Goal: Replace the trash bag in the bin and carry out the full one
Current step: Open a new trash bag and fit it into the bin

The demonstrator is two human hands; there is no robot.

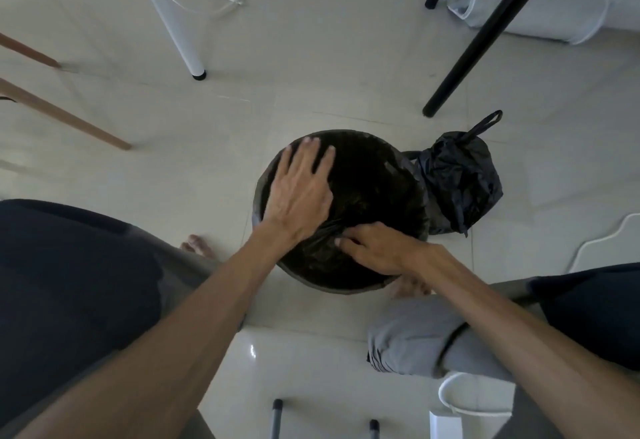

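Note:
A round dark bin (349, 288) stands on the tiled floor in front of me, lined with a black trash bag (374, 193). My left hand (301, 193) lies flat with fingers spread over the bin's left rim, pressing on the bag. My right hand (374, 248) pinches a bunched fold of the black bag at the near rim. A tied, full black bag (457, 179) with a loop handle sits on the floor, touching the bin's right side.
A white table leg (180, 37) and wooden chair legs (62, 116) stand at the left, black legs (485, 40) at the upper right. White cables (602, 238) lie on the floor. My bare feet and knees flank the bin.

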